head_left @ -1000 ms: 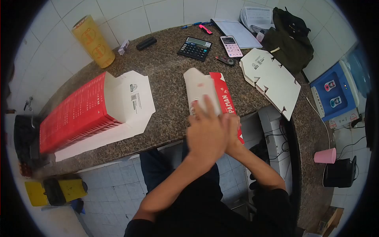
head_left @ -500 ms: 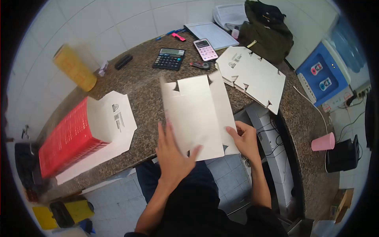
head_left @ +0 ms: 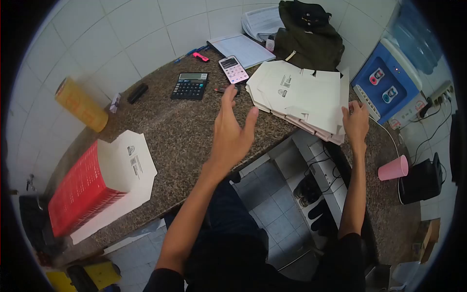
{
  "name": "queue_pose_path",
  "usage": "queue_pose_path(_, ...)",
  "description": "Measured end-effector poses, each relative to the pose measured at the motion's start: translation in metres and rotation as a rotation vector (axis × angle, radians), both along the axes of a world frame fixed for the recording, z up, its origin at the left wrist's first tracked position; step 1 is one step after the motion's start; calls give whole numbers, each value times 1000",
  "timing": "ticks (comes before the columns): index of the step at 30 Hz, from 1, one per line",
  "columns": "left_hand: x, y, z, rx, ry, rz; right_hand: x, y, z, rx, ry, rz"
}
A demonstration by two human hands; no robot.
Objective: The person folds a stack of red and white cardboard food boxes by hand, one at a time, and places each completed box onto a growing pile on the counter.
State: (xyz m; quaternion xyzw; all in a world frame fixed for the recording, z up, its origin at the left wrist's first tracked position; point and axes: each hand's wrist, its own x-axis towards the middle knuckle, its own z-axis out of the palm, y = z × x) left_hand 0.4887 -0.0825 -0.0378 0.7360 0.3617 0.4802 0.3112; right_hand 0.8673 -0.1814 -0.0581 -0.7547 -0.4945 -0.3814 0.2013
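Note:
My left hand point(head_left: 233, 131) hovers over the counter with its thumb and fingers apart, holding nothing. It is left of a stack of flat white cardboard box blanks point(head_left: 277, 114), near a small dark and red object point(head_left: 226, 90) partly hidden by its fingers. My right hand point(head_left: 356, 124) is at the stack's right end, thumb and fingers closed at the edge of the top cardboard box blank point(head_left: 316, 95), whose right flap tilts up. Printed marks show on the blanks' pale side. At the left lies a red folded cardboard box point(head_left: 85, 190) on a white blank point(head_left: 141, 165).
A calculator point(head_left: 189, 86), phone point(head_left: 233, 69), pink highlighter point(head_left: 200, 57) and notepad point(head_left: 243, 50) lie at the back. A yellow tape roll point(head_left: 81, 104) stands by the wall. A green bag point(head_left: 309, 39), blue water dispenser point(head_left: 386, 82) and pink cup point(head_left: 393, 168) are rightward.
The cardboard box blank has moved from in front of me to the top of the stack at right. My left hand has let go of it; my right hand has moved right with it.

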Motion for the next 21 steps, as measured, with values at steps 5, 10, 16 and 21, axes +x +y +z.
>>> queue_pose_path(5, -7, -12, -1, 438, 148, -56, 5, 12, 39, 303, 1248, 473)
queue_pose_path(10, 4, -33, 47, 671, 318, -108, -94, -16, 99, 309, 1486, 774)
queue_pose_path(16, -29, -52, 50, 370, -6, -455, -194, -34, 117, 728, 1837, 858)
queue_pose_path(21, -61, -99, 43, 250, -32, -272, -236, -53, 112, 418, 1764, 951)
